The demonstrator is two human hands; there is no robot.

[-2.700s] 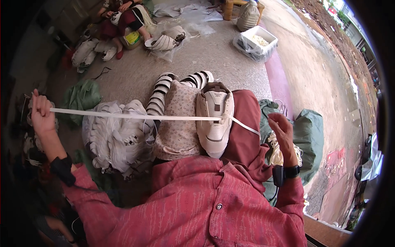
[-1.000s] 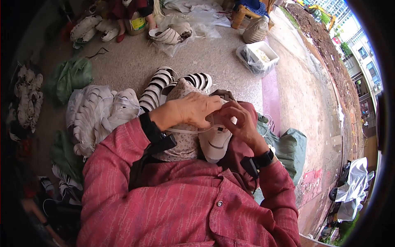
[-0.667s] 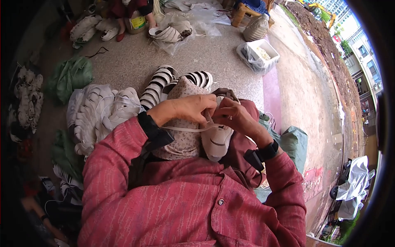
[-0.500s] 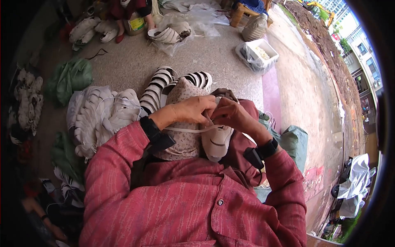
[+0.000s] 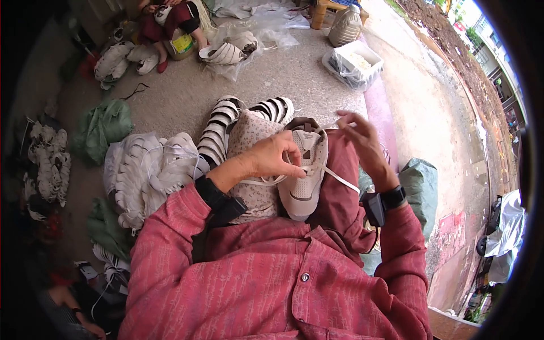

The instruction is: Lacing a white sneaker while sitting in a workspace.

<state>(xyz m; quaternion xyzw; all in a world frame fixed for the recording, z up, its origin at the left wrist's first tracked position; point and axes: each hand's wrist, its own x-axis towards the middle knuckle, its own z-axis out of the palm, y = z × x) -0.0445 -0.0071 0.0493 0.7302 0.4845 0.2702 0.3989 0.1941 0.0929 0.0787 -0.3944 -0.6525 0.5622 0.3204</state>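
A pale beige lace-up shoe [image 5: 299, 195] rests on my lap with its toe toward me, beside a patterned cloth cushion [image 5: 252, 133]. My left hand [image 5: 272, 157] reaches over the cushion, thumb and forefinger pinched on the shoelace [image 5: 339, 178] at the front of the lacing. One lace end trails left across the cushion; another runs off the shoe's right side onto my trouser leg. Raised to the right of the shoe, my right hand [image 5: 362, 141] has its fingers bent together, with a pale strand of lace seeming to lead to them.
Striped white shoe uppers [image 5: 218, 127] lie beyond the cushion, and a pile of white uppers [image 5: 139, 178] is at my left. Green bags [image 5: 105, 127] lie farther left. A white plastic-lined box [image 5: 362, 62] stands ahead right. Another person [image 5: 170, 25] sits at the far left.
My right hand has moved from the lacing up and right, away from my left hand. My left hand stays by the shoe, whose upper part now shows more. The whole view has shifted slightly.
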